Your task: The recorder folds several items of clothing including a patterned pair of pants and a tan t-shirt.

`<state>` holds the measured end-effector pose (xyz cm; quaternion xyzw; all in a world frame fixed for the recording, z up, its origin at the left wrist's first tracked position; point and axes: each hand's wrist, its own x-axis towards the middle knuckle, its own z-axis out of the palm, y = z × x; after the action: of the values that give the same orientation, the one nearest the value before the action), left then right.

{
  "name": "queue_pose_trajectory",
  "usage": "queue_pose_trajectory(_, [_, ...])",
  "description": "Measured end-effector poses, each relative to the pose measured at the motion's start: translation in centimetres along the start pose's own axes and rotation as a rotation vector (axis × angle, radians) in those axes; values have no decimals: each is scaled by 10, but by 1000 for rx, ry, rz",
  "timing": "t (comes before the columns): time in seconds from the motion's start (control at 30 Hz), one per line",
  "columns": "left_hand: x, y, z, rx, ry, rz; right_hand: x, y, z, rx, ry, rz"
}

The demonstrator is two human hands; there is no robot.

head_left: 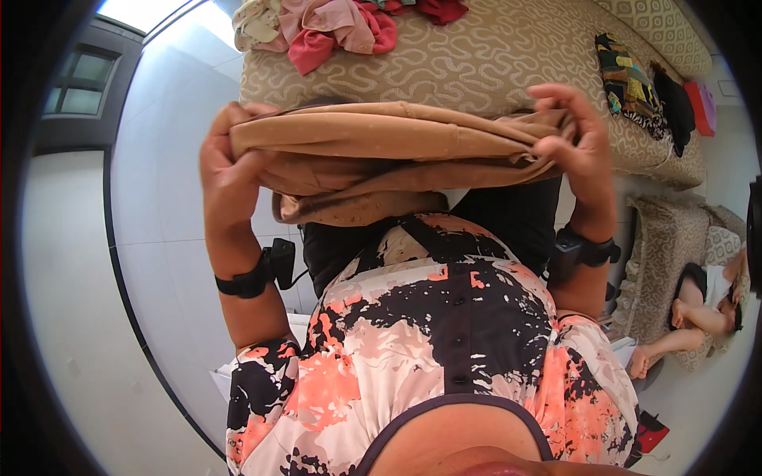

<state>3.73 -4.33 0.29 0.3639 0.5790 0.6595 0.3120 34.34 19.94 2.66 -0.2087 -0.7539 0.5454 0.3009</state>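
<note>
A brown cloth garment (357, 136), gathered into loose lengthwise folds, stretches between my two hands in front of my body. My left hand (228, 163) is closed round its left end, thumb on the near side and fingertips over the upper edge. The other end sits in my right hand (583, 143), whose thumb presses on the folds while the index finger is raised and bent. A lower fold of the cloth hangs over my lap. What kind of garment it is, I cannot make out.
Ahead lies a beige patterned sofa or bed surface (444, 67) with a heap of pink, red and cream clothes (337, 28). Farther right are a dark multicoloured folded cloth (627, 75) and a black cloth (673, 111). Another person (698, 313) reclines on a patterned seat at the right.
</note>
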Motion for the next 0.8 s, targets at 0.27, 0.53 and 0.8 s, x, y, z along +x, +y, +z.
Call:
queue_pose_trajectory(0.27, [-4,41,8,20,40,218,5,27,2,-514,4,-119])
queue_pose_trajectory(0.53, [-15,11,30,646,54,170,-2,18,-38,-778,496,-132])
queue_pose_trajectory(0.8, [-25,-58,29,989,-185,7,-30,-42,-79,166,963,-430])
